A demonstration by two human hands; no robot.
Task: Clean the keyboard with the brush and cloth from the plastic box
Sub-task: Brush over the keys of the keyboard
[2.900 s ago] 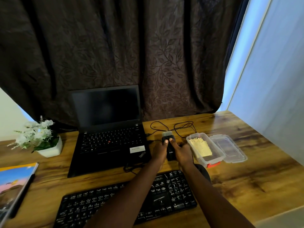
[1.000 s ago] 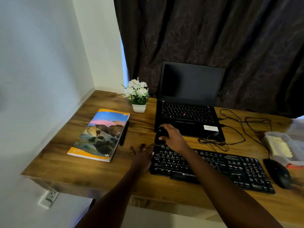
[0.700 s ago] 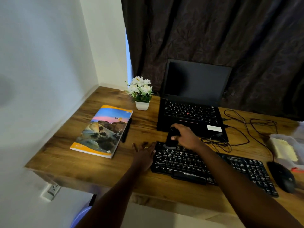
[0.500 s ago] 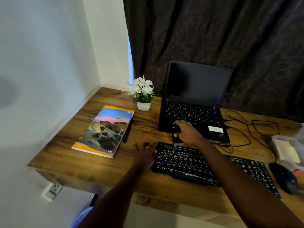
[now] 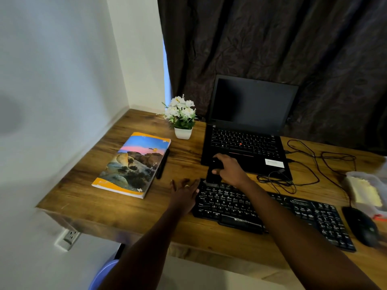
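A black keyboard [image 5: 278,212] lies across the wooden desk's front. My right hand [image 5: 231,169] grips a black brush [image 5: 213,171], whose bristle end touches the keyboard's top-left corner. My left hand [image 5: 184,194] rests flat with fingers spread against the keyboard's left end and holds nothing. At the far right stands the clear plastic box [image 5: 370,178], partly cut off by the frame, with a pale yellow cloth [image 5: 365,191] inside.
An open black laptop [image 5: 247,130] stands behind the keyboard, with tangled cables [image 5: 303,170] to its right. A black mouse [image 5: 361,226] sits at the right, in front of the box. A colourful book [image 5: 134,164], a pen [image 5: 163,164] and a small flower pot [image 5: 182,119] occupy the left.
My right hand has carried the brush from beside the plastic box to the keyboard's left end and brushes along the top rows. My left hand has stayed on the keyboard's left end over the last second.
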